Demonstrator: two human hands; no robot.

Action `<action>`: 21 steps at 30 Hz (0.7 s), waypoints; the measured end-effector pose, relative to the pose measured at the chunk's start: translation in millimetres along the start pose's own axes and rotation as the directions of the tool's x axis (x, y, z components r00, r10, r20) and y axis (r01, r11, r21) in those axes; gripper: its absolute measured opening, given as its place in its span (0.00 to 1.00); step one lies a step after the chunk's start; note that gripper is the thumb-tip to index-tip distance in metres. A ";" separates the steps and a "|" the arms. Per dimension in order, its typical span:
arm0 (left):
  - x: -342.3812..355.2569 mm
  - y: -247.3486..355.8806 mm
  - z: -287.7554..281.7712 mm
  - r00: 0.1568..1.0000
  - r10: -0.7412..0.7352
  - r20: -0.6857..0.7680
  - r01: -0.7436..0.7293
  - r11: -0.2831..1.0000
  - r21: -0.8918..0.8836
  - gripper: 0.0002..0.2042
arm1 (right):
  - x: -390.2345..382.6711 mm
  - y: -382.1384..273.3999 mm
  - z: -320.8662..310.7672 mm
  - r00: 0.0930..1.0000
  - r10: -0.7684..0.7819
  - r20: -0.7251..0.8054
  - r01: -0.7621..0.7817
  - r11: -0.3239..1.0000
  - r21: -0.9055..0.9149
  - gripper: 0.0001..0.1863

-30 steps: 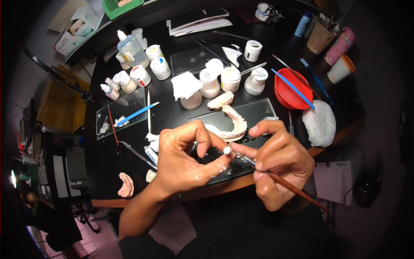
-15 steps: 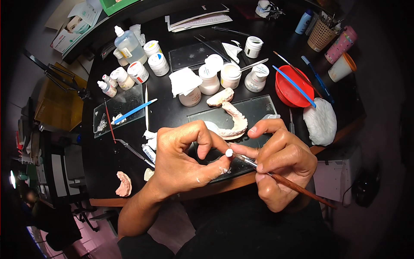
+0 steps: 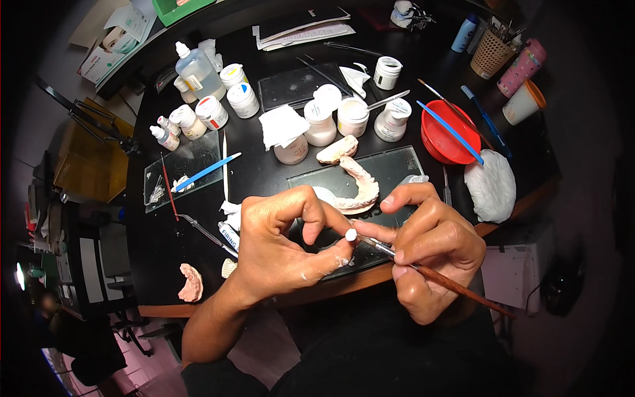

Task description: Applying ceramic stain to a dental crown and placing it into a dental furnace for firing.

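White and small, a rounded piece sits between the thumb and index finger of the left hand. That grip is closed to a narrow pinch at the fingertips, the other fingers curled behind, and pale smears mark the thumb. The right hand has its grip closed round a brush with a brown wooden handle and a metal ferrule, held like a pen, its handle slanting down to the right. The brush's front end points at the piece and lies right by it; whether the bristles touch it cannot be told.

Both hands hover over the near part of a dark glass slab on the black counter. On the slab, beyond the fingers, stands a cream horseshoe-shaped dental cast, with a smaller cast section just behind it. Farther back, white jars stand close together. To the right, a blue-handled tool lies across a red bowl, near a white folded cloth. A pink cast rests at the counter's left front.
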State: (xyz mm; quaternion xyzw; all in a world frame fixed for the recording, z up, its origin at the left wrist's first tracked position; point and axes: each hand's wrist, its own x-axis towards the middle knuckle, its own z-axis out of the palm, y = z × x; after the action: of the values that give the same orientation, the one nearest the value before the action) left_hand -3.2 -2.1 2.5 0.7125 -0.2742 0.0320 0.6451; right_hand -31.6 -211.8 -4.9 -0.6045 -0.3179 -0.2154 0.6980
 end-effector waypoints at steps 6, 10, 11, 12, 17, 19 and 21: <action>0.4 0.0 0.8 1.000 0.016 -0.004 -0.016 1.000 0.000 0.22 | 1.9 2.2 6.5 0.994 -0.022 -0.106 0.021 1.000 -0.012 0.11; 0.7 -0.4 0.0 1.000 0.015 0.004 -0.015 1.000 0.015 0.22 | 0.9 1.3 5.7 0.994 -0.029 -0.101 0.028 1.000 -0.004 0.11; 0.8 -0.8 0.6 1.000 0.015 0.006 -0.015 1.000 0.015 0.22 | 0.5 0.6 5.4 0.994 -0.014 -0.106 0.014 1.000 -0.003 0.11; 0.9 -1.2 1.1 1.000 0.027 -0.001 -0.027 1.000 0.010 0.22 | 0.5 0.5 5.5 0.994 -0.007 -0.108 0.007 1.000 -0.002 0.11; 1.0 -0.6 0.6 1.000 0.028 -0.004 -0.028 1.000 0.009 0.22 | 1.7 1.8 6.0 0.994 -0.028 -0.102 0.027 1.000 -0.006 0.11; 1.1 0.2 0.0 1.000 0.026 0.010 -0.026 0.999 0.029 0.22 | 1.9 2.4 6.3 0.995 -0.026 -0.098 0.025 1.000 -0.012 0.11; 1.4 0.4 0.2 1.000 0.024 0.009 -0.024 1.000 0.012 0.22 | 1.8 2.6 6.3 0.994 -0.033 -0.104 0.032 0.999 -0.012 0.11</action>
State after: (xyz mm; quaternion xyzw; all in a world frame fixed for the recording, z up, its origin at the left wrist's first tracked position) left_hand -2.2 -2.7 3.3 0.7132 -0.2856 0.0384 0.6390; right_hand -29.7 -205.0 -5.0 -0.5906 -0.2897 -0.2596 0.7070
